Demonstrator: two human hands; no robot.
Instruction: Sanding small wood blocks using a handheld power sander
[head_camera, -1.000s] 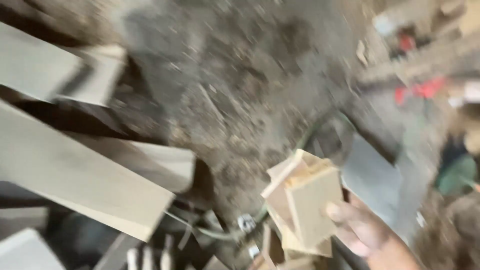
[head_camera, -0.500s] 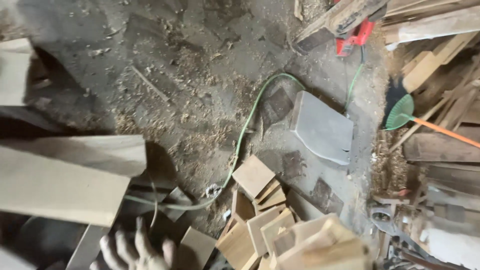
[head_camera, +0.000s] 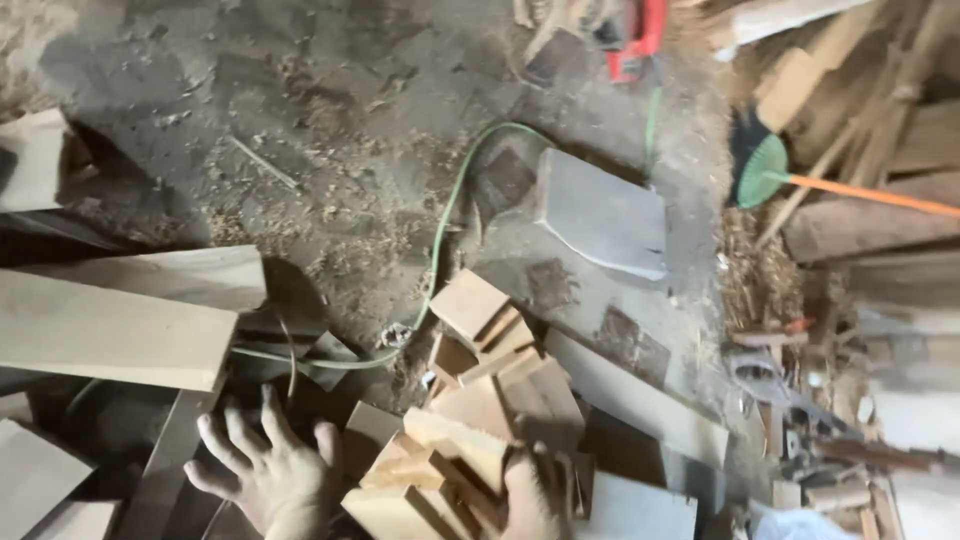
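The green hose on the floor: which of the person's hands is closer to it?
Left. The left hand is spread open just below where the green hose curls by the planks. The right hand rests on the wood blocks, farther from it.

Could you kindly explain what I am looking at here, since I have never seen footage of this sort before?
There is no machine: a person wears a camera on the head, so the one view looks down at their own two bare hands. The left hand is spread open, fingers apart, above dark scrap near a long pale plank. The right hand rests on a pile of small pale wooden blocks; whether it grips one is unclear. On the dusty floor lie sawdust, a green cable, a grey slab and a green broom with an orange handle.
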